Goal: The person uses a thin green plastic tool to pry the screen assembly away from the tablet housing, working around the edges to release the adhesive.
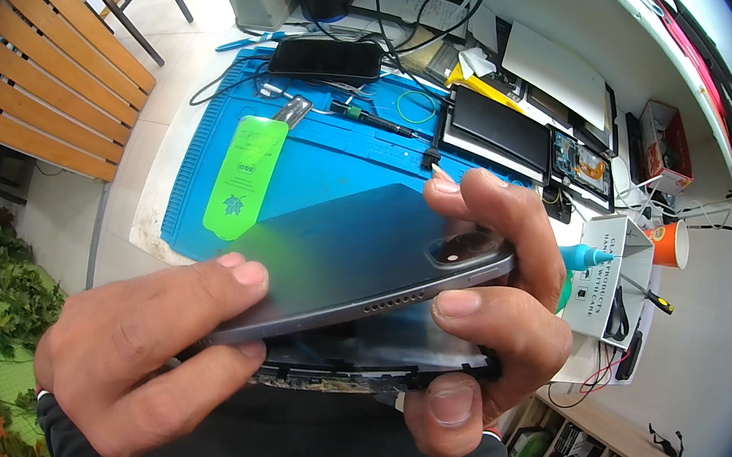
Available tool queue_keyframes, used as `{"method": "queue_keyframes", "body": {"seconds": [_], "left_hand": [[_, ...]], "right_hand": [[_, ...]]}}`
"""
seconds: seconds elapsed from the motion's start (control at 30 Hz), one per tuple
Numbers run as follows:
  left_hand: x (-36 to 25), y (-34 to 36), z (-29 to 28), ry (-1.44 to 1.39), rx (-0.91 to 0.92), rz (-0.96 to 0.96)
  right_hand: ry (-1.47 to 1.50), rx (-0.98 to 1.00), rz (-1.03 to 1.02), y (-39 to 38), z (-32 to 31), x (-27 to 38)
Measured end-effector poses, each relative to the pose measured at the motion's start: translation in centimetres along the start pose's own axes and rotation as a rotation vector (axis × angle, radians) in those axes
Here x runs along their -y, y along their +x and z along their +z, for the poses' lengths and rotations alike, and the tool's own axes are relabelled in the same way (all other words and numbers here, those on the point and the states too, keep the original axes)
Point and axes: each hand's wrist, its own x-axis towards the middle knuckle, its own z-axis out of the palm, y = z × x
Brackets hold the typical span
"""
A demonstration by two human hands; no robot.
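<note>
A grey tablet is held up tilted above the blue mat, its back face upward. A camera bump sits at its right corner, and a row of small holes runs along its near edge. Below that edge a gap shows a dark, glossy panel with a rough, torn-looking rim. My left hand pinches the tablet's left end between thumb and fingers. At the other end my right hand grips the tablet, its fingers spread over the back, the edge and the panel. The tablet's inside is mostly hidden.
Behind the tablet are a bright green strip, a black phone, a screwdriver, a black slab and an opened device. A white box and an orange cup stand right. A slatted wooden bench is left.
</note>
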Motion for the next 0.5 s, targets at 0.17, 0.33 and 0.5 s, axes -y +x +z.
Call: {"method": "queue_keyframes", "body": {"seconds": [0.17, 0.33, 0.5], "left_hand": [[-0.3, -0.6, 0.4, -0.001, -0.078, -0.087], [0.3, -1.2, 0.6, -0.012, -0.138, -0.088], [1.3, -1.6, 0.3, -0.079, -0.158, -0.046]], "right_hand": [[-0.009, 0.031, -0.003, 0.5, 0.5, 0.3], [0.04, 0.104, 0.028, 0.6, 0.2, 0.4], [0.298, -0.099, 0.069, -1.1, 0.6, -1.2]]}}
